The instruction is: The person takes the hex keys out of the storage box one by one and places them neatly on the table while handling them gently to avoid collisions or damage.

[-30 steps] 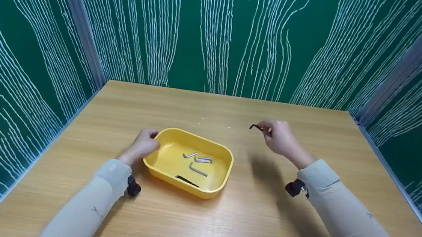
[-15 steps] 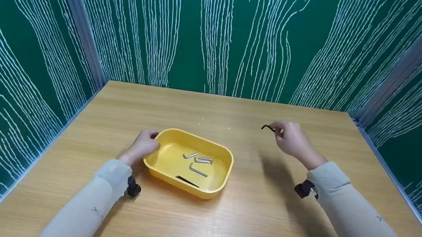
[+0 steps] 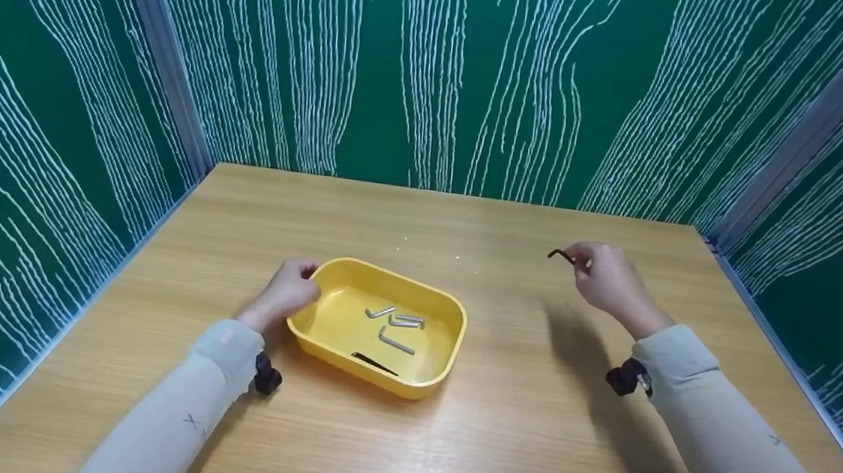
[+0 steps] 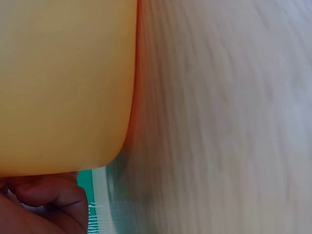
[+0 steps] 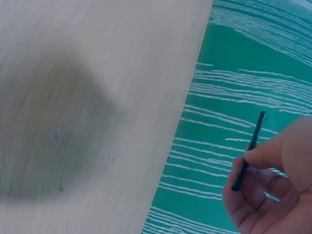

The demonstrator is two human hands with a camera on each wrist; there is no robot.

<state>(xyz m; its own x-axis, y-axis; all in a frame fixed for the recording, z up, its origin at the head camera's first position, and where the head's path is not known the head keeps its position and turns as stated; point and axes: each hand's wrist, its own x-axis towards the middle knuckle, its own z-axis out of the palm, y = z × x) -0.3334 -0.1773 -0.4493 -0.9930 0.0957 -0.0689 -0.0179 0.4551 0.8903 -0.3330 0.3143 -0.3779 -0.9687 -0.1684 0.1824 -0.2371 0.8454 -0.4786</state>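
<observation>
In the head view, my left hand (image 3: 287, 291) grips the left end of a yellow plastic tray (image 3: 326, 321), which rests on the table; the left wrist view shows curled fingers (image 4: 58, 192) against the tray's wall (image 4: 63, 87). Inside the tray lie several silver hex keys (image 3: 397, 341) and a thin black piece (image 3: 374, 364) along the near wall. Raised above the table to the right, my right hand (image 3: 608, 281) pinches a black hex key (image 3: 560, 254) between thumb and fingers. Its straight shaft (image 5: 255, 135) shows in the right wrist view.
The wooden table (image 3: 511, 439) has a few tiny pale specks (image 3: 457, 257) beyond the tray. Green panels (image 3: 371, 112) with white wavy lines stand at the back and both sides. A small black camera (image 3: 628, 378) sits at the right wrist.
My right hand has moved steadily to the right, carrying the black hex key away from the tray. The left hand, the tray and its contents have stayed in place.
</observation>
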